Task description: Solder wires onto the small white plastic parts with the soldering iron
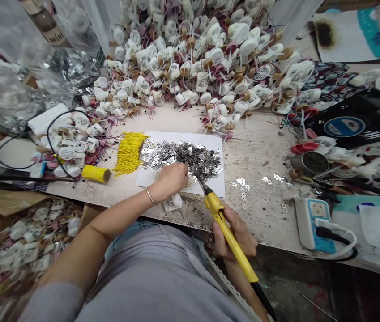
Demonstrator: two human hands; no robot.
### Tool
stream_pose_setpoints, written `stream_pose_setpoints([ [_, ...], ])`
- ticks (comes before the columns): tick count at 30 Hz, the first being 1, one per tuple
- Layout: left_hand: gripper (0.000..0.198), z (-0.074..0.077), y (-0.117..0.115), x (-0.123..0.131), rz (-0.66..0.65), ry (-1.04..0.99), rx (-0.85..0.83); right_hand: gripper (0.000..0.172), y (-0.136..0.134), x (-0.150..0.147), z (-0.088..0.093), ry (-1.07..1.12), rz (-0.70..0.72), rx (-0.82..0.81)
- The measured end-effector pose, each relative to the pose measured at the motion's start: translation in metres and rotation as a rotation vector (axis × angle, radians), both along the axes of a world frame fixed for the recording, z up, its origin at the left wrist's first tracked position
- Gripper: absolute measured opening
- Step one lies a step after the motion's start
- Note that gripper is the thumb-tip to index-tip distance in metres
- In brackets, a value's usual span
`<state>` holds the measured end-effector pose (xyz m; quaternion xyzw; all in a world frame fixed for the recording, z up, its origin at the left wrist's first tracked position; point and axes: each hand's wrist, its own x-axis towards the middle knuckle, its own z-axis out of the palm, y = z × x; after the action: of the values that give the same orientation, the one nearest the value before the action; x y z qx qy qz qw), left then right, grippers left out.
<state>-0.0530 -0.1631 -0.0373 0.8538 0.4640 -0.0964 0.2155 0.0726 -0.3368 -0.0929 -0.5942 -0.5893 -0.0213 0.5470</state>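
Observation:
In my right hand (235, 232) is a yellow soldering iron (225, 223), its metal tip pointing up and left toward the pile. My left hand (172, 176) is closed, fingers pressed together, at the near edge of a heap of small shiny metal tabs (193, 156). Whatever sits between those fingertips is hidden. Under the heap lies a white sheet (215, 185). A white plastic part (173, 202) rests just below my left wrist. Yellow wires (127, 152) are laid side by side left of the heap, with a tied yellow wire bundle (96, 174) nearer the edge.
White plastic assemblies with wires (193, 67) are piled across the back. Loose metal tabs (241, 183) lie scattered at right. A metal tin (313, 162) and a power strip (313, 223) stand farther right. A box of white parts (28, 241) is at lower left.

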Motion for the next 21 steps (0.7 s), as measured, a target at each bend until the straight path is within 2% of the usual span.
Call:
stream_pose_setpoints([
  [3,0.019,0.006,-0.001,-0.008,-0.016,0.001,0.020,0.052,0.007,-0.006,-0.003,0.115,-0.013,-0.013],
  [7,0.019,0.009,-0.003,-0.018,-0.021,0.021,-0.011,0.011,0.029,-0.016,0.002,0.172,0.011,-0.106],
  [11,0.021,0.011,-0.007,-0.022,-0.045,-0.056,-0.051,0.011,0.060,-0.025,0.001,0.133,0.052,-0.061],
  [13,0.019,0.013,-0.010,-0.024,-0.039,-0.186,-0.097,0.009,0.073,-0.027,-0.001,0.081,0.121,-0.069],
  [15,0.016,0.014,-0.013,-0.026,0.026,-0.387,-0.142,0.009,0.080,-0.029,-0.002,0.102,0.134,-0.090],
  [19,0.013,0.008,-0.015,-0.034,0.297,-0.865,-0.206,0.018,0.074,-0.033,0.005,0.290,0.073,-0.141],
  [21,0.017,0.006,-0.013,-0.040,0.417,-1.014,-0.230,0.022,0.068,-0.036,0.011,0.271,0.129,-0.128],
])
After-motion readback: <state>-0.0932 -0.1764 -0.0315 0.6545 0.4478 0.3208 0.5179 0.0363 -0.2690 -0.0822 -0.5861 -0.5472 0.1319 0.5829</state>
